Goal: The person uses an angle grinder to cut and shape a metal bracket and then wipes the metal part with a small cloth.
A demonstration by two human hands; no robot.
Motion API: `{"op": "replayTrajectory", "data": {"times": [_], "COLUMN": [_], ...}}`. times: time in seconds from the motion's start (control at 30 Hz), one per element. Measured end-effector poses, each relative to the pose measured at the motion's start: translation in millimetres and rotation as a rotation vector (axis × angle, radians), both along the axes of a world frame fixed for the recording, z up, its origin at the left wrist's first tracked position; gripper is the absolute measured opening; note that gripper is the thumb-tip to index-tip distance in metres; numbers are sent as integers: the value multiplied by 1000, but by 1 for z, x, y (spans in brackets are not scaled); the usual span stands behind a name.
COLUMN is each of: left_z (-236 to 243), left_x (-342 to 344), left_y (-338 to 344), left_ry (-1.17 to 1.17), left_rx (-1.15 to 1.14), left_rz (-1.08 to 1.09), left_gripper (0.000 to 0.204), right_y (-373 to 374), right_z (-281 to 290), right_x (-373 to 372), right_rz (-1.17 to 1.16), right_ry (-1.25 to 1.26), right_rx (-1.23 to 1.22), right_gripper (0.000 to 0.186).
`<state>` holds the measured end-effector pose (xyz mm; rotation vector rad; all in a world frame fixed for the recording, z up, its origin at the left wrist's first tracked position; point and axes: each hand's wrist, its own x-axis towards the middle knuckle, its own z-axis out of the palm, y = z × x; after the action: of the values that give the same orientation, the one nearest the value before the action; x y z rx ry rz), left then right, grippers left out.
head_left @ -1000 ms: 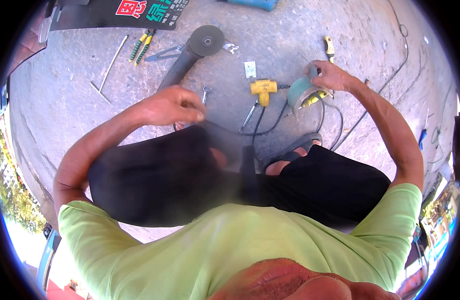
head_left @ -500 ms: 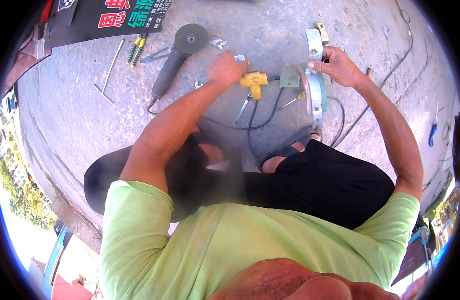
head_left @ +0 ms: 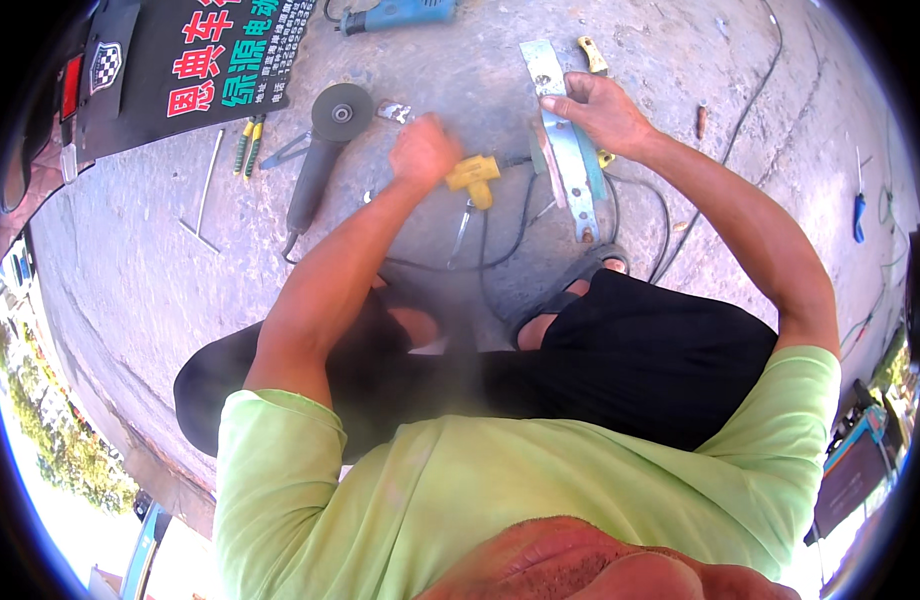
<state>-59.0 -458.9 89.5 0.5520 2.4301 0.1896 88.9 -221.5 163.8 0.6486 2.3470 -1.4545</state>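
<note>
My right hand [head_left: 602,115] pinches a long, flat metal strip [head_left: 566,155] with holes near its upper end. The strip stands tilted, its lower end near my foot. Behind it is a greenish piece [head_left: 541,150], mostly hidden. My left hand [head_left: 426,152] is closed and slightly blurred, just left of a yellow T-shaped connector [head_left: 475,180]; its fingertips are hidden. A shiny scrap piece [head_left: 393,111] lies on the floor beyond that hand. Left of it rests an angle grinder [head_left: 320,165] with a dark disc.
Green-handled pliers [head_left: 248,148] and a T-shaped metal rod [head_left: 206,195] lie left. A blue power tool [head_left: 398,14] is at the far edge, a yellow-handled tool [head_left: 592,57] beyond the strip. Black cable [head_left: 663,225] runs across the floor. A blue-handled screwdriver [head_left: 859,215] lies far right.
The view has shifted, bringing the blue power tool into sight. The strip has tilted, its top leaning left, in my right hand. A small metal piece at my left fingertips is now hidden.
</note>
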Motion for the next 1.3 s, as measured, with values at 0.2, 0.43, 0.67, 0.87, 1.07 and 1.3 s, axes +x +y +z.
{"op": "replayTrajectory", "data": {"times": [0.2,0.43,0.67,0.87,1.07,1.3], "left_z": [41,61,56,58,62,57], "left_x": [-9,1,13,16,20,21], "left_y": [44,63,70,70,72,72], "left_ry": [-619,-979,-960,-957,-950,-950], "left_rx": [656,984,964,957,949,953], "left_rz": [534,736,741,771,809,814], "left_gripper": [26,18,16,17,17,15], "right_y": [-3,-2,-8,-12,-11,-9], "right_z": [-5,-17,-16,-12,-12,-18], "right_x": [0,3,9,9,10,11], "right_rz": [-128,-147,-102,-53,-33,34], "right_ry": [-33,-40,-21,-12,-17,13], "right_rx": [-86,-233,-186,-129,-128,-86], "right_gripper": [36,33,33,35,37,39]}}
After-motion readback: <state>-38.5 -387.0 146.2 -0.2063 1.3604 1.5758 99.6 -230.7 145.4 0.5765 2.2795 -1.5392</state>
